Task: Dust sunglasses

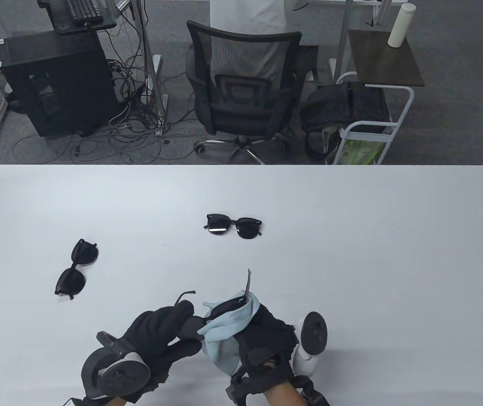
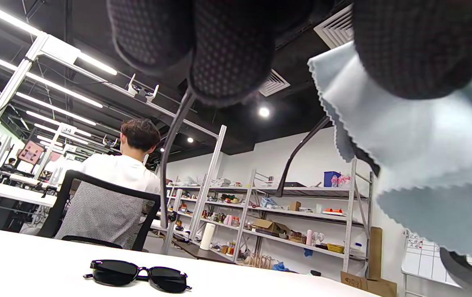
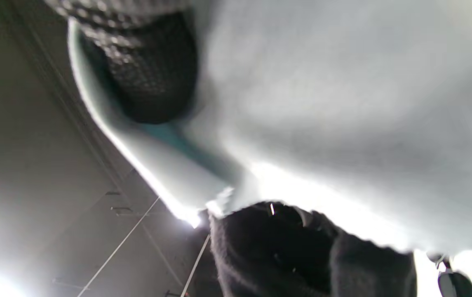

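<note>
My left hand (image 1: 169,334) grips one end of a pair of black sunglasses (image 1: 228,305) held above the table's near edge, its arms sticking up and out. My right hand (image 1: 262,334) holds a light blue cleaning cloth (image 1: 226,332) wrapped over the other end of the glasses. In the left wrist view my fingertips (image 2: 227,53) pinch an arm of the glasses (image 2: 174,140) and the cloth (image 2: 417,144) hangs at the right. The right wrist view is filled by the cloth (image 3: 322,103) and a gloved finger (image 3: 149,70).
Two more black sunglasses lie on the white table (image 1: 351,237): one at the centre (image 1: 233,226), also in the left wrist view (image 2: 139,275), and one at the left (image 1: 76,268). An office chair (image 1: 243,84) stands beyond the far edge.
</note>
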Demonstrator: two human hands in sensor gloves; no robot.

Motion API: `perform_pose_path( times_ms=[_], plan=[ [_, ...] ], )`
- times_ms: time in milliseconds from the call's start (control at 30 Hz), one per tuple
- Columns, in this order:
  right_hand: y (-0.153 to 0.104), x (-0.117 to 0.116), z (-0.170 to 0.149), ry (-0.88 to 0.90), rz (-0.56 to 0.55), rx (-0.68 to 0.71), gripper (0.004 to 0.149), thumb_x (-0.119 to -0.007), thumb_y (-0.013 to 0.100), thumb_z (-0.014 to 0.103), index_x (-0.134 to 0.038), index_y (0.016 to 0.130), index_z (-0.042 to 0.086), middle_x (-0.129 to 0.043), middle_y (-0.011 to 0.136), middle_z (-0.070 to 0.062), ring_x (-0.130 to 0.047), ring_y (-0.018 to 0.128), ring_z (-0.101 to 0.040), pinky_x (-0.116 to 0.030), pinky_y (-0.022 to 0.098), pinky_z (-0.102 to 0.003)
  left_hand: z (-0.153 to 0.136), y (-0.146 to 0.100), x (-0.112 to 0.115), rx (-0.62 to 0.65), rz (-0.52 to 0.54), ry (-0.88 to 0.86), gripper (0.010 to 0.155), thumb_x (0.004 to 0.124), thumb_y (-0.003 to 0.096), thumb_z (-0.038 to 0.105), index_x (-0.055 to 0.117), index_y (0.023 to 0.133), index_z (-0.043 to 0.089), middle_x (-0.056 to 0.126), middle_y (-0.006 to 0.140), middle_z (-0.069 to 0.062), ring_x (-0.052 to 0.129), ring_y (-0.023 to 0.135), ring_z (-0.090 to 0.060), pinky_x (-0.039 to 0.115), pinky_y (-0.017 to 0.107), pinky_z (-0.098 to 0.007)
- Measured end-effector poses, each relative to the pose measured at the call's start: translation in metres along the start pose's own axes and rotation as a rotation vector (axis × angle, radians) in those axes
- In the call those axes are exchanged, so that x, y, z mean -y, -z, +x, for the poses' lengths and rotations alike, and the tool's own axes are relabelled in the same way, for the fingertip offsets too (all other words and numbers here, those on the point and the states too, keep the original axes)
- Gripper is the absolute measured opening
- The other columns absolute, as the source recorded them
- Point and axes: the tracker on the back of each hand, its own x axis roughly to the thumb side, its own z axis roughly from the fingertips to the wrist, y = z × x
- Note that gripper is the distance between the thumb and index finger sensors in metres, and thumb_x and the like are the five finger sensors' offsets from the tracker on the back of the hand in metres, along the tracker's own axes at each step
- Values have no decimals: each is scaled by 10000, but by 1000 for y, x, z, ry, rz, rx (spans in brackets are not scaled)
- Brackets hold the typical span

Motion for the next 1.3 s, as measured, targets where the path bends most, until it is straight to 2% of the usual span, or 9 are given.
perform_pose_path(
  times_ms=[100,300,500,600,767,900,967,1133,1300],
  plan=[
    [-1,3,4,-67,-41,53,375,-784,483,549,-779,704,245,-986,560,95,-1018,537,-127,-830,529,-365,5,0,2,17,-6,8,915,847,315,641,400,1070,382,746,844,123,965,546,-45,830,537,-366],
    [-2,3,9,-92,-1,78,401,-638,531,481,-742,778,183,-971,648,54,-996,606,-162,-799,568,-380,1,0,1,-9,-3,3,919,843,314,646,409,1074,366,751,842,116,966,544,-53,829,535,-370],
    [4,-4,6,4,115,20,443,-728,508,366,-623,888,166,-858,829,11,-898,771,-214,-723,652,-419,-9,0,1,-46,-7,-10,917,845,320,636,402,1076,365,745,853,107,965,546,-53,829,535,-372],
    [4,-2,6,-42,88,33,454,-836,467,339,-663,861,194,-898,786,36,-936,732,-192,-755,631,-403,-8,0,2,-35,-11,3,915,852,324,624,392,1075,376,739,858,106,963,549,-51,828,537,-372],
    [3,0,5,-90,36,40,421,-953,408,421,-759,744,256,-978,632,97,-1018,585,-129,-832,547,-355,-1,-1,2,9,-3,61,912,862,328,611,376,1071,399,738,853,113,960,553,-46,827,541,-368],
    [0,4,6,-133,-8,70,382,-894,444,521,-774,698,262,-988,561,112,-1029,524,-109,-840,523,-350,4,-1,5,20,-11,58,914,857,324,620,382,1071,396,746,845,119,963,550,-47,828,539,-369],
    [-1,6,9,-139,-27,90,367,-791,479,566,-794,672,255,-1001,522,105,-1037,489,-111,-844,510,-352,6,0,5,29,-17,44,915,855,318,628,385,1070,403,749,843,127,963,551,-49,828,540,-370],
    [-4,6,16,-162,-23,132,388,-670,522,503,-783,727,194,-1002,575,69,-1027,527,-138,-824,531,-364,5,-1,1,14,3,35,917,851,318,635,400,1076,382,757,838,122,964,548,-52,827,538,-373],
    [-1,0,13,-90,55,87,406,-675,524,440,-699,833,179,-937,736,41,-972,679,-169,-774,615,-383,-1,-2,-2,-15,10,48,917,853,317,633,406,1077,379,761,839,119,966,545,-55,828,535,-374]
  ],
)
